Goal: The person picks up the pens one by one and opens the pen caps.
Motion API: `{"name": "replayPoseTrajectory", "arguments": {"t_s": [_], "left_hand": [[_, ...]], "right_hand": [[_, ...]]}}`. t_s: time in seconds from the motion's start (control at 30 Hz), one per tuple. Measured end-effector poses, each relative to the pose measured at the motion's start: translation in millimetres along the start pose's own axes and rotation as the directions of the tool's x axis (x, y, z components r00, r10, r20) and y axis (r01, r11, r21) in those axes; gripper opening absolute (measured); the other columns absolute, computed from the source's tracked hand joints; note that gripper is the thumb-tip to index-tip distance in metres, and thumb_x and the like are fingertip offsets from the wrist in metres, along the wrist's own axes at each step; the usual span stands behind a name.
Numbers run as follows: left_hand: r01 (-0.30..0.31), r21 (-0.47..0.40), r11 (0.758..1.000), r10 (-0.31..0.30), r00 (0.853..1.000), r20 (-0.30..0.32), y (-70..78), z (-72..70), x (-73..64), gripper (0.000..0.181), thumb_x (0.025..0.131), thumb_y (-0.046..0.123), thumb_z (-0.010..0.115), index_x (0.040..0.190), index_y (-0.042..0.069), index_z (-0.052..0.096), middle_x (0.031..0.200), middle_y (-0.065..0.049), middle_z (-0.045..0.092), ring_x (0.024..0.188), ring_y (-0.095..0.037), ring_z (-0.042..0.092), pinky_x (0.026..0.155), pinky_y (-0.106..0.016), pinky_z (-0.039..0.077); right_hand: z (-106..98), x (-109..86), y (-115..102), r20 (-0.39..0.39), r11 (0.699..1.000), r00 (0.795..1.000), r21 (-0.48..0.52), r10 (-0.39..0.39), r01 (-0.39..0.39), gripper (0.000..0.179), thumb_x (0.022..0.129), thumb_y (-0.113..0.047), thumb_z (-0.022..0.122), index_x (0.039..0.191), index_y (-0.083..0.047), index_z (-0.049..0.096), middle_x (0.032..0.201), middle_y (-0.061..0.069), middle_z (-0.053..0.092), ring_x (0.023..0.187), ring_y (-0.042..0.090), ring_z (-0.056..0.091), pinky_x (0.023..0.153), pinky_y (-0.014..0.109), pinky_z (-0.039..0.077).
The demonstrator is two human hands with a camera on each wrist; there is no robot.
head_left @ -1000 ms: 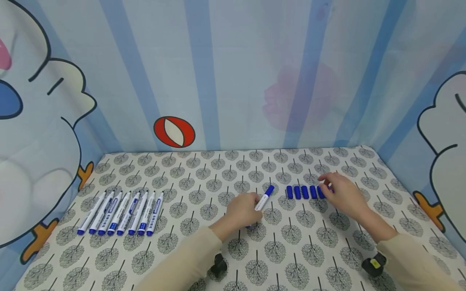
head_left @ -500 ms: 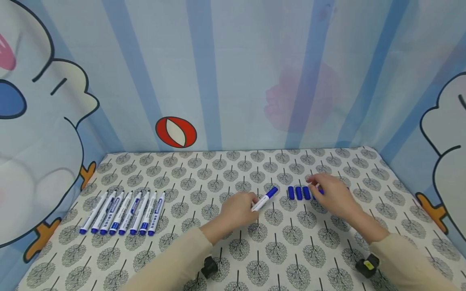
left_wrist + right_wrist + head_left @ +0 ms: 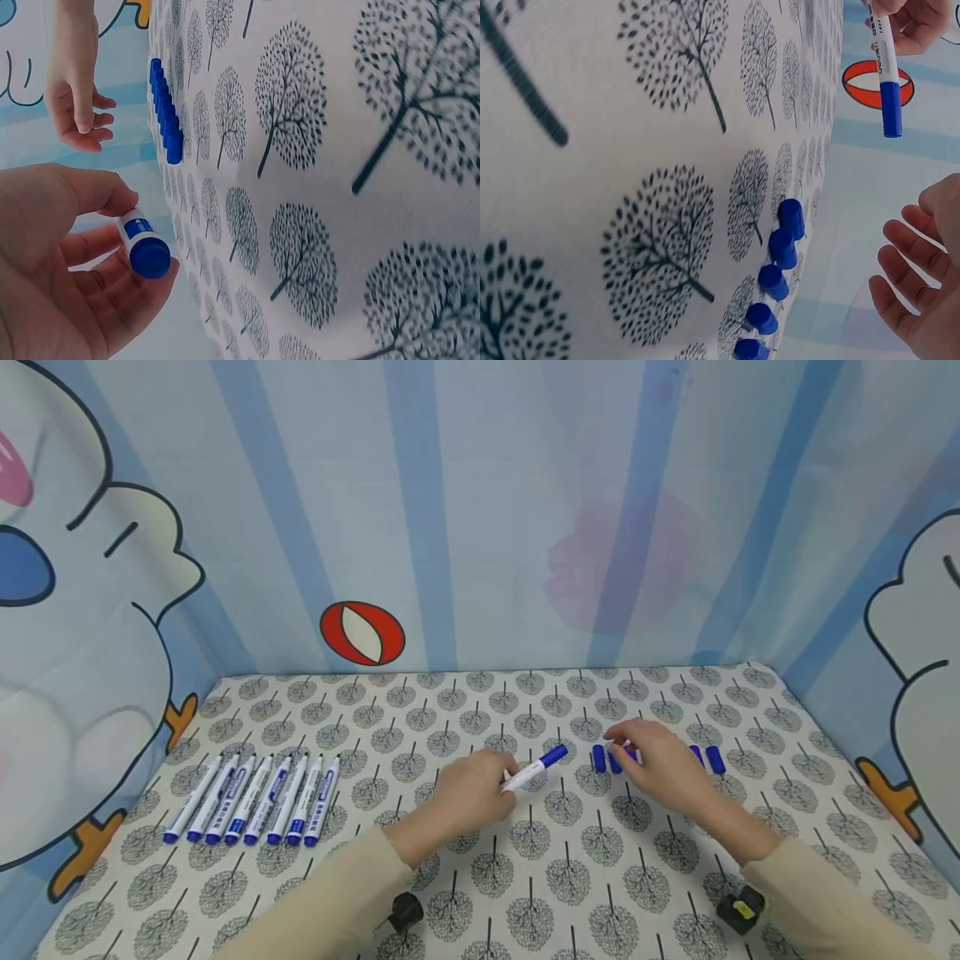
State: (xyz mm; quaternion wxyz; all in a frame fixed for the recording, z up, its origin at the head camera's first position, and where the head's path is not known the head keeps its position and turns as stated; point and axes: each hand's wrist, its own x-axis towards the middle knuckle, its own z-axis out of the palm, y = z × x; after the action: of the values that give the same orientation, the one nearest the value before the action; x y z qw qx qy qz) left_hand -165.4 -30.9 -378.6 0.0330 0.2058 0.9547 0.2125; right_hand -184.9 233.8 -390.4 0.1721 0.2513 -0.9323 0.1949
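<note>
My left hand (image 3: 472, 793) pinches a white whiteboard marker (image 3: 522, 775) whose blue cap is on and points up to the right. In the left wrist view, the marker's blue end (image 3: 151, 259) faces the camera between thumb and fingers. My right hand (image 3: 663, 768) hovers over a row of loose blue marker caps (image 3: 716, 760), fingers loosely bent and holding nothing. From the right wrist, the right fingers (image 3: 907, 259) appear apart from the caps (image 3: 782, 249). In the head view this hand hides the middle of the row.
On the left of the table, several uncapped white markers (image 3: 251, 800) lie side by side, black tips away from me. The tablecloth (image 3: 420, 727) has a tree print. A printed curtain (image 3: 495, 527) rises behind the table's back edge.
My right hand has moved left along the row of caps, uncovering caps at the right end. My left hand has shifted left with the marker, which now lies at a flatter slant.
</note>
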Motion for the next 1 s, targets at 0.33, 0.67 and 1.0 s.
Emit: {"name": "replayPoseTrajectory", "arguments": {"t_s": [0.33, 0.67, 1.0], "left_hand": [[-0.071, 0.049, 0.996, 0.074, 0.995, -0.073, -9.5, -11.8, -10.2, 0.017, 0.074, 0.011, 0.065, 0.09, 0.019, 0.065, 0.071, 0.008, 0.055, 0.05, -0.006, 0.046, 0.037, -0.021, 0.038], [-0.109, 0.104, 0.989, 0.121, 0.987, -0.107, -16.9, -22.0, -17.3, 0.022, 0.076, 0.011, 0.066, 0.096, 0.021, 0.068, 0.073, 0.007, 0.058, 0.055, -0.006, 0.046, 0.04, -0.017, 0.038], [-0.126, 0.159, 0.979, 0.15, 0.977, -0.15, -24.8, -23.5, -22.2, 0.024, 0.075, 0.014, 0.068, 0.098, 0.021, 0.069, 0.081, 0.006, 0.062, 0.065, -0.007, 0.051, 0.047, -0.016, 0.039]], "right_hand": [[3.1, 0.6, -18.1, -0.078, 0.989, 0.987, -0.045, -0.143, 0.139, 0.023, 0.083, -0.016, 0.065, 0.105, -0.01, 0.063, 0.1, 0.001, 0.066, 0.089, 0.02, 0.06, 0.072, 0.034, 0.05], [9.1, 5.7, -35.7, -0.095, 0.967, 0.963, -0.061, -0.25, 0.245, 0.033, 0.082, -0.02, 0.066, 0.113, -0.012, 0.061, 0.106, 0.004, 0.064, 0.098, 0.023, 0.06, 0.082, 0.039, 0.051], [13.3, 10.0, -53.0, -0.038, 0.967, 0.966, -0.027, -0.255, 0.254, 0.036, 0.083, -0.027, 0.065, 0.117, -0.016, 0.059, 0.11, 0.001, 0.062, 0.103, 0.017, 0.057, 0.083, 0.034, 0.051]]}}
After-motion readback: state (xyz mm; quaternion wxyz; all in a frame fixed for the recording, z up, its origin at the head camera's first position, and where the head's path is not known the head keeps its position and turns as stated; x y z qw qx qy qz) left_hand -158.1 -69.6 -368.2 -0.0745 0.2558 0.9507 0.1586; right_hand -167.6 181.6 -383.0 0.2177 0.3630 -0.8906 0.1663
